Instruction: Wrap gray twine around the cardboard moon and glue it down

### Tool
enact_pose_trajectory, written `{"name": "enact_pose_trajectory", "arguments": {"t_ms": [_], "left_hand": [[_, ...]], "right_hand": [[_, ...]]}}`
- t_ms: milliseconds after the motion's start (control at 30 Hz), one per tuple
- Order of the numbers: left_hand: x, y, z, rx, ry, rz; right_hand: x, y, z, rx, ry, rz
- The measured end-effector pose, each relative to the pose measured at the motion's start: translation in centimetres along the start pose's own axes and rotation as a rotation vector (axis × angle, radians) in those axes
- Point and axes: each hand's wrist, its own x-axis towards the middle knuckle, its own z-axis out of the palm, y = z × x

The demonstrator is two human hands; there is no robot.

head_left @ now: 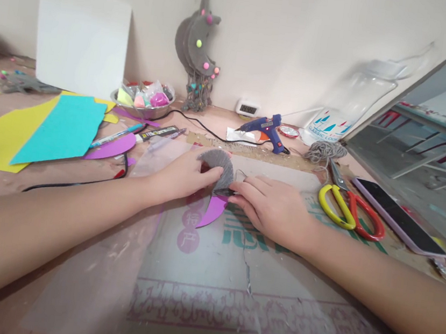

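A purple foam crescent lies between my hands, its upper part wrapped in grey yarn and its lower tip bare. My left hand pinches the wrapped part, thumb on top. At the edge of the wrapping, the fingers of my right hand are closed on the grey yarn, and a thin loop of it rises beside them. Both hands are just above a plastic sheet with printed lettering. The fingertips of my right hand partly hide the yarn.
Yellow-and-red scissors, a yarn bundle and a phone lie at right. Behind are a blue glue gun, a clock and a metal bowl. Cyan foam and pens lie left. A decorated grey crescent hangs behind.
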Motion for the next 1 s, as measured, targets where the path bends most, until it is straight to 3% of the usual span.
{"name": "enact_pose_trajectory", "arguments": {"t_ms": [333, 567, 1000], "left_hand": [[-0.06, -0.07, -0.03, -0.018, -0.004, 0.010], [-0.06, 0.13, -0.14, -0.044, -0.013, 0.013], [0.10, -0.10, 0.02, -0.026, -0.003, -0.002]], "right_hand": [[-0.13, 0.12, 0.26, 0.018, -0.022, -0.012], [0.00, 0.01, -0.17, 0.070, 0.055, 0.042], [0.06, 0.00, 0.03, 0.075, 0.008, 0.031]]}}
